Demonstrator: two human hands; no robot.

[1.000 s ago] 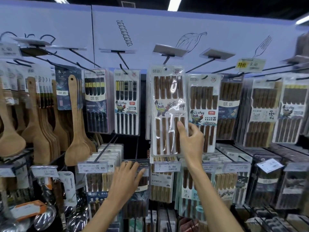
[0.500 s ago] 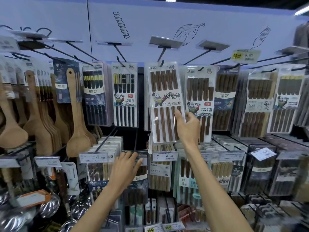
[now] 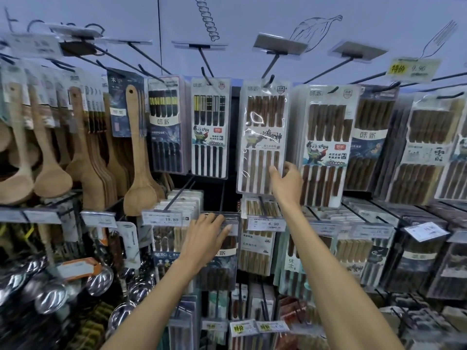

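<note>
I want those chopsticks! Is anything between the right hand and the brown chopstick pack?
No, nothing is. The right hand holds the brown chopstick pack at its lower right corner, thumb on the front. The pack hangs on its hook.

head camera faces forward, close to hanging chopstick packs (image 3: 264, 142).

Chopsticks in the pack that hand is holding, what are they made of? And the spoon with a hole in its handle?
The chopsticks in the pack the right hand pinches look like dark reddish-brown wood, matte. The pack's front seems clear plastic: it shines with glare. The spoon looks like pale bare wood or bamboo, with streaky grain.
</note>
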